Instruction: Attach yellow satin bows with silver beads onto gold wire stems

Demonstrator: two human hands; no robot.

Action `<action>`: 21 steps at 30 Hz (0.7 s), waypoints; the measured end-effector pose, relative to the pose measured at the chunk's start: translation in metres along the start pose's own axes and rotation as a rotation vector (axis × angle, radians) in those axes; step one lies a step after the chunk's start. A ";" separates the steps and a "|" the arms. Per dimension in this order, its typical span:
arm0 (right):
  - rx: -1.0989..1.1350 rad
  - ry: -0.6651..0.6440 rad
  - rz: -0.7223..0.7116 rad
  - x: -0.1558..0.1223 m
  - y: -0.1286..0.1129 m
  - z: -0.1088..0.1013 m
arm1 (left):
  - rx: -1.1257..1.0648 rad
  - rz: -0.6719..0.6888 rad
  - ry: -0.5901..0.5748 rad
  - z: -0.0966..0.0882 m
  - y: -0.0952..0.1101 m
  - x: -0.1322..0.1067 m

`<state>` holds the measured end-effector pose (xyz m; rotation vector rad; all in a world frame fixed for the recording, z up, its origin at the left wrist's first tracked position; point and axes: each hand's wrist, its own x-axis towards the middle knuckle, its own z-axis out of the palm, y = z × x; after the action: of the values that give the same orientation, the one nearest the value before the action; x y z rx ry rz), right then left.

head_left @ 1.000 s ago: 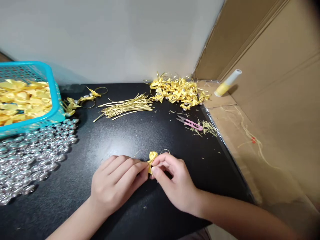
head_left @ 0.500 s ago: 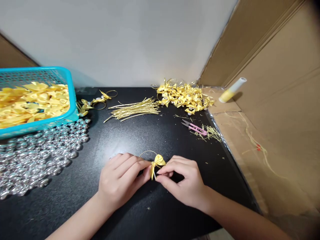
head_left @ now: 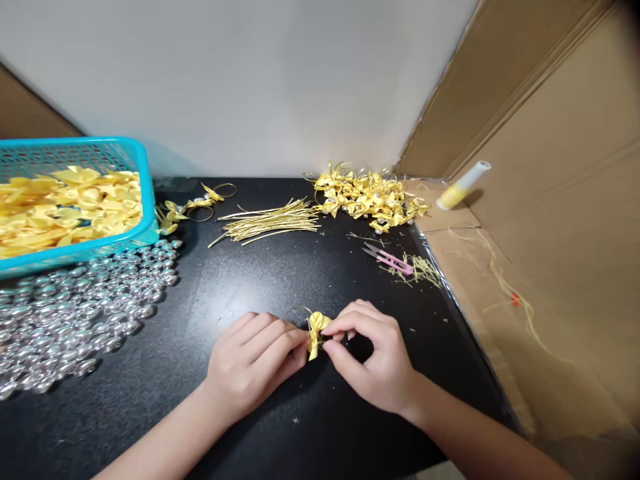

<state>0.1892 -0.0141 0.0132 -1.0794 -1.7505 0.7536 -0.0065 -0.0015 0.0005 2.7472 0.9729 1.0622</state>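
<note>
Low over the black tabletop, a small yellow ribbon bow with a thin loop of gold cord is held between both hands. My left hand is closed, thumb and fingers pinching the bow from its left side. On the other side, the thumb and forefinger of my right hand close in on the bow's right edge, where a short bit of cord shows. The fingertips partly hide the bow's middle.
At left stands a turquoise basket of yellow ribbon pieces, with silver beads before it. Further back lie cut gold cords and a heap of beaded bows. Pink thread snips rest by cord scraps. A tube stands on cardboard.
Both hands and the bow have shifted slightly right. The right fingertips have moved up along the bow, and the pale strip between them earlier is no longer visible.
</note>
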 end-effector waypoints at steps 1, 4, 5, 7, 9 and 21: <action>-0.005 0.012 0.008 0.001 0.000 -0.001 | 0.005 0.008 0.001 0.000 0.000 0.000; -0.017 0.011 0.088 0.001 0.001 -0.002 | 0.027 0.030 0.008 0.000 0.001 0.000; -0.002 -0.007 0.133 0.001 0.002 -0.001 | 0.031 0.037 0.009 0.000 0.001 0.000; 0.082 -0.056 0.244 -0.001 0.004 0.002 | 0.030 0.044 0.003 0.000 0.002 0.000; 0.207 -0.086 0.361 -0.003 0.006 0.006 | 0.017 0.036 -0.006 0.001 0.002 0.001; 0.518 -0.064 0.551 -0.005 0.009 0.011 | -0.198 -0.227 0.049 -0.008 0.004 0.009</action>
<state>0.1827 -0.0152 -0.0004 -1.1784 -1.1940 1.4976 -0.0036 -0.0007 0.0130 2.3988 1.0896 1.1241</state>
